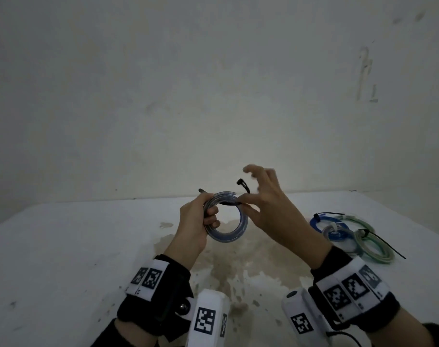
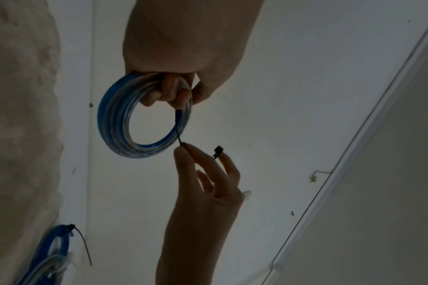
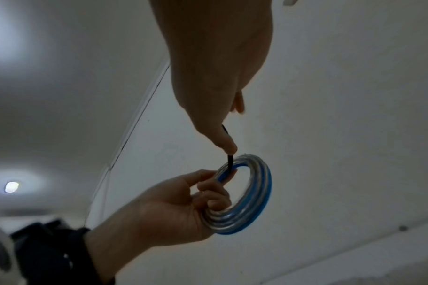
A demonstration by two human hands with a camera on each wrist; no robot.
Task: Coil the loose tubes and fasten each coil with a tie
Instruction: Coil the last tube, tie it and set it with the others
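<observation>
Above the white table, held clear of its stained top: one coil of clear-and-blue tube, several turns, upright, ring facing the person. Left hand clasps the coil's left side, fingers curled through the opening, evidently to keep the turns stacked so they cannot spring apart while the fastening goes on. One black cable tie, unfastened, passes across the coil's upper part; its tail pokes out past the left hand's knuckles, its square head stands free near the right hand's fingertips. Right hand pinches the strap between thumb and forefinger just beside the coil, remaining fingers spread, probably keeping the head accessible for threading. Whether the strap already wraps fully round the bundle is hard to tell in the dim wrist views.

Further right on the table, well apart: a cluster of finished coils, blue, clear and green, each tied, tie tails sticking out.
</observation>
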